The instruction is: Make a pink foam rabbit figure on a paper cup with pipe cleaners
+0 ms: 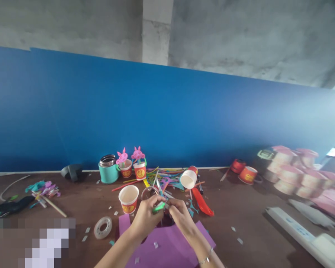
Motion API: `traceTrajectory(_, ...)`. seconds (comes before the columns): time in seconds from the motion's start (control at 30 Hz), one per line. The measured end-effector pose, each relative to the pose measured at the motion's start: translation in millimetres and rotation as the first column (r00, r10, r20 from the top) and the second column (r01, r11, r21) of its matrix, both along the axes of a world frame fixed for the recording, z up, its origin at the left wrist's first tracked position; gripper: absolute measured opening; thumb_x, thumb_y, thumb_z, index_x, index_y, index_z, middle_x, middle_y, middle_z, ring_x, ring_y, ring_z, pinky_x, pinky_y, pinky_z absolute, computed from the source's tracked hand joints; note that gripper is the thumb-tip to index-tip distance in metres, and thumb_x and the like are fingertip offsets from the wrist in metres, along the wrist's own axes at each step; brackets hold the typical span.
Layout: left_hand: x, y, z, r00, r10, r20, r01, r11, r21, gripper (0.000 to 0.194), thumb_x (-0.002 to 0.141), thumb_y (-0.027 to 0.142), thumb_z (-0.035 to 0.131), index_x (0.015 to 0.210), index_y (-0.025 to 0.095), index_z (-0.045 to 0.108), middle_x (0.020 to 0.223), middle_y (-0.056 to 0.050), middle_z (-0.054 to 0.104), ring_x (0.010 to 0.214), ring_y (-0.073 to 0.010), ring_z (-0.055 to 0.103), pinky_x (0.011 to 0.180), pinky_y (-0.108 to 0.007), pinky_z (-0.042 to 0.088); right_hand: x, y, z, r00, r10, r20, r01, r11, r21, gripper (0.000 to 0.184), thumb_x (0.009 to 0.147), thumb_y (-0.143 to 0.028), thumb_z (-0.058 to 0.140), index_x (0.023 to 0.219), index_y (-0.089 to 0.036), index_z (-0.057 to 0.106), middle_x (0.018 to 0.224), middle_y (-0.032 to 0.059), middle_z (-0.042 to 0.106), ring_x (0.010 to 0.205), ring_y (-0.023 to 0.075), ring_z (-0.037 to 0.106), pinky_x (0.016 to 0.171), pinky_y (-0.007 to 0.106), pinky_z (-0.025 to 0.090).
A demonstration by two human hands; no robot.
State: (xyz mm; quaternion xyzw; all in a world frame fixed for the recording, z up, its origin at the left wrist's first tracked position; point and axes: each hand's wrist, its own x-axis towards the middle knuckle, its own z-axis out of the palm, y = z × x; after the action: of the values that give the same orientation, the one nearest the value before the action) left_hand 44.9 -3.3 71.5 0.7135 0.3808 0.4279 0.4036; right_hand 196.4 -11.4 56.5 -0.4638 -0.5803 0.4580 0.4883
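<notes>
Visibly, left grip (148,211) closed around green piece (158,208).

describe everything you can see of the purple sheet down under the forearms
The purple sheet looks like craft paper or foam. It lies flat on the brown table, partly hidden by the left forearm and right forearm, its near edge out of frame. At least two small pale scraps rest on it.

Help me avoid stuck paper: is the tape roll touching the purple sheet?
Apart: the head view shows a strip of brown tabletop between the tape roll and the purple sheet.
</notes>
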Motion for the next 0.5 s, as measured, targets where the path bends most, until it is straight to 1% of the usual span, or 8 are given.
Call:
traceTrajectory(0.13, 3.5, -2.9, -1.9, 1.0, -0.001, -0.013, 0.001, 1.0, -0.022, 0.032, 0.067, 0.009, 0.051, 0.093, 0.018, 0.067, 0.077, -0.001, 0.07, 0.069, -0.0169, 0.06, 0.062, -0.022, 0.043, 1.4, -0.1, 0.2, 0.999, -0.029, -0.017, 0.029, 1.0, -0.008, 0.018, 0.065, -0.019, 0.044, 0.048, -0.02, 0.039, 0.048, -0.0059, 0.028, 0.049, 0.0089, 0.021, 0.046, 0.024, 0.015)
traceTrajectory(0.2, 4.6, -3.0, -1.6, 1.0, -0.011, -0.002, 0.011, 1.0, -0.024, 0.033, 0.068, 0.009, 0.051, 0.095, 0.019, 0.067, 0.078, 0.0, 0.07, 0.07, -0.0169, 0.061, 0.063, -0.022, 0.044, 1.8, 0.1, 0.7, 1.0, -0.019, -0.02, 0.019, 1.0, 0.002, 0.018, 0.065, -0.018, 0.044, 0.048, -0.02, 0.038, 0.049, -0.0057, 0.027, 0.049, 0.0091, 0.022, 0.046, 0.024, 0.016)
traceTrajectory(0.27, 4.7, -1.6, -1.1, 1.0, -0.004, 0.008, 0.005, 1.0, -0.02, 0.034, 0.069, 0.01, 0.05, 0.097, 0.019, 0.066, 0.079, 0.0, 0.069, 0.072, -0.017, 0.061, 0.065, -0.022, 0.044, 1.9, -0.2, 1.9, 1.0, -0.001, -0.029, 0.002, 1.0, 0.027, 0.016, 0.065, -0.017, 0.044, 0.049, -0.019, 0.043, 0.05, -0.0051, 0.031, 0.05, 0.0094, 0.024, 0.046, 0.023, 0.018)
traceTrajectory(0.37, 3.4, 1.9, -0.7, 0.996, 0.057, 0.066, -0.056, 0.998, -0.012, 0.033, 0.071, 0.011, 0.05, 0.1, 0.018, 0.066, 0.084, -0.002, 0.068, 0.079, -0.0188, 0.061, 0.071, -0.025, 0.046, 0.8, -2.0, 4.9, 0.997, 0.036, -0.062, -0.033, 0.998, 0.058, 0.015, 0.069, -0.018, 0.047, 0.057, -0.017, 0.056, 0.051, -0.004, 0.038, 0.052, 0.01, 0.029, 0.047, 0.022, 0.024)
traceTrajectory(0.43, 2.1, 3.5, -0.6, 0.989, 0.088, 0.12, -0.089, 0.996, 0.002, 0.035, 0.073, 0.013, 0.051, 0.105, 0.018, 0.064, 0.089, -0.004, 0.068, 0.083, -0.0198, 0.061, 0.075, -0.026, 0.046, -0.7, -3.5, 7.1, 0.996, 0.039, -0.084, -0.034, 0.998, 0.06, 0.015, 0.072, -0.02, 0.05, 0.067, -0.015, 0.064, 0.055, -0.0029, 0.046, 0.053, 0.0105, 0.035, 0.05, 0.021, 0.03)
traceTrajectory(0.5, 1.0, 3.9, -0.6, 0.985, 0.106, 0.139, -0.111, 0.993, 0.028, 0.033, 0.075, 0.015, 0.053, 0.107, 0.019, 0.062, 0.087, -0.003, 0.067, 0.08, -0.0193, 0.061, 0.074, -0.027, 0.046, -2.4, -4.7, 9.7, 0.994, 0.026, -0.103, -0.019, 0.998, 0.062, 0.018, 0.076, -0.024, 0.053, 0.081, -0.016, 0.068, 0.062, -0.0009, 0.054, 0.058, 0.0123, 0.044, 0.055, 0.022, 0.038)
